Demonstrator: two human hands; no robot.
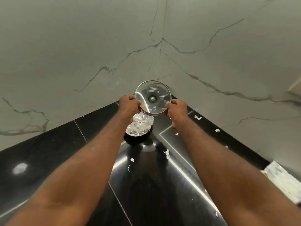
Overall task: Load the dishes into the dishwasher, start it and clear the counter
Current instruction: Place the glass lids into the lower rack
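The person holds the glass lid [152, 99] up over the back corner of the black surface [48, 152]. The left hand [129, 103] curls round the lid's left edge and the right hand [177, 108] pinches its right edge. The lid looks smooth and is tipped, so it may slip from the fingers and break on the hard surface, or fall on the foil-covered bowl [140, 126] just under it. It is also close to the wall [81, 46], so a quick move could bang it there.
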